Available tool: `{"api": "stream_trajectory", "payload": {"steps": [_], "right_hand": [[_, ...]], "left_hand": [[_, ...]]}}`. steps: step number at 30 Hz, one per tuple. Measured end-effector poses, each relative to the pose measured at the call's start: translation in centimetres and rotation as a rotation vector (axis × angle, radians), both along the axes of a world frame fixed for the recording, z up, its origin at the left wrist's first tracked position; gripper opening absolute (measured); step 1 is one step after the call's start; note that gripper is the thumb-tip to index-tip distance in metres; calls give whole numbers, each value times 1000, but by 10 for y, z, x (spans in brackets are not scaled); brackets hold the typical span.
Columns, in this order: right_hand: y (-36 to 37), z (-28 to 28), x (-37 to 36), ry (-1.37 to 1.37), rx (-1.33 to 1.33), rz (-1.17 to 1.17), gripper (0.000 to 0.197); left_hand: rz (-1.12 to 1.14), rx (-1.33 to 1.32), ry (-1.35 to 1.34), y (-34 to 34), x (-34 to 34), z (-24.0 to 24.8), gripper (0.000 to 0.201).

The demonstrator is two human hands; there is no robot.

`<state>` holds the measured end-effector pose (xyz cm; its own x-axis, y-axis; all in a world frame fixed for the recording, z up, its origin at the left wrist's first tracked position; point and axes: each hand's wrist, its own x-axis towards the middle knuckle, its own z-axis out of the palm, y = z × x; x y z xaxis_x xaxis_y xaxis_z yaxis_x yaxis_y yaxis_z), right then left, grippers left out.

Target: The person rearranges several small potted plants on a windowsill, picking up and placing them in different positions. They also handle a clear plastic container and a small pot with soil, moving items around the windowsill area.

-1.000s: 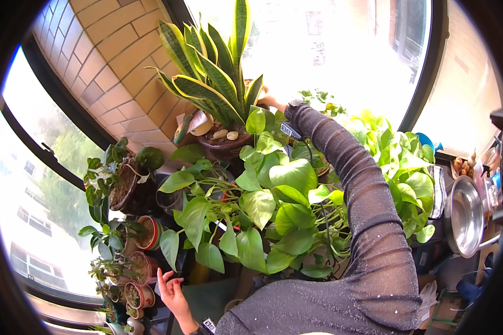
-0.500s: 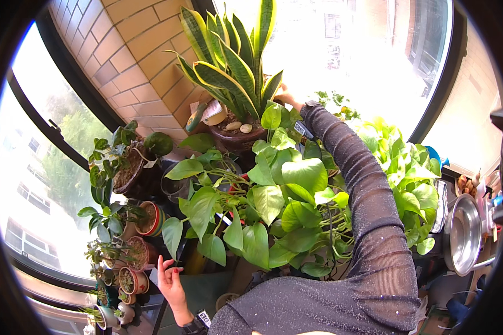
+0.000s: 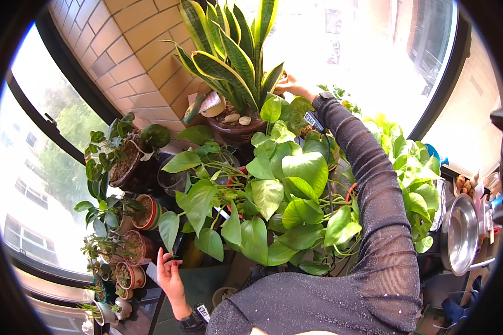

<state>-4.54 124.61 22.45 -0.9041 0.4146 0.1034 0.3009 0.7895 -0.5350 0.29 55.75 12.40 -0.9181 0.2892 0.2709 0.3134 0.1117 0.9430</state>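
Note:
My right arm reaches far over the leafy plants. At its end my right hand (image 3: 295, 87) is beside the right-hand leaf of a tall snake plant (image 3: 235, 67) with yellow-edged leaves. Its fingers look curled together; what is in them, if anything, is too small to make out. The snake plant grows in a brown glazed pot (image 3: 235, 133), with pale stones (image 3: 238, 119) on the soil. Nearer to me, a broad-leaved pothos (image 3: 262, 195) spreads below the arm. Low on the left, my left hand (image 3: 171, 282) is raised, fingers apart, holding nothing, near small potted plants.
Several small pots, among them a striped pot (image 3: 148, 212) and a red-and-white pot (image 3: 131, 276), line the left window. A tan tiled pillar (image 3: 145, 50) rises behind the snake plant. On the right are another leafy plant (image 3: 416, 195) and a metal basin (image 3: 463, 234).
My right hand has drawn slightly up and to the right, away from the snake plant's right-hand leaf. The view has shifted a little. My left hand stays raised in nearly the same pose.

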Motion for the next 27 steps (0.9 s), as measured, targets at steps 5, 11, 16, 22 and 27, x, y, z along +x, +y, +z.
{"api": "stream_trajectory", "payload": {"steps": [5,11,16,22,27], "right_hand": [[3,0,3,9,-5,1,41],[13,7,13,37,-12,-3,42],[27,28,38,74,-11,-14,43],[45,70,90,116,18,-36,43],[36,136,169,267,100,197,44]], "left_hand": [[-9,-15,4,2,0,1,56],[27,-25,-5,-5,4,3,55],[32,-12,-6,-20,6,-1,55],[-58,46,50,-42,1,-6,55],[-102,6,-22,-73,-5,-6,54]]}}
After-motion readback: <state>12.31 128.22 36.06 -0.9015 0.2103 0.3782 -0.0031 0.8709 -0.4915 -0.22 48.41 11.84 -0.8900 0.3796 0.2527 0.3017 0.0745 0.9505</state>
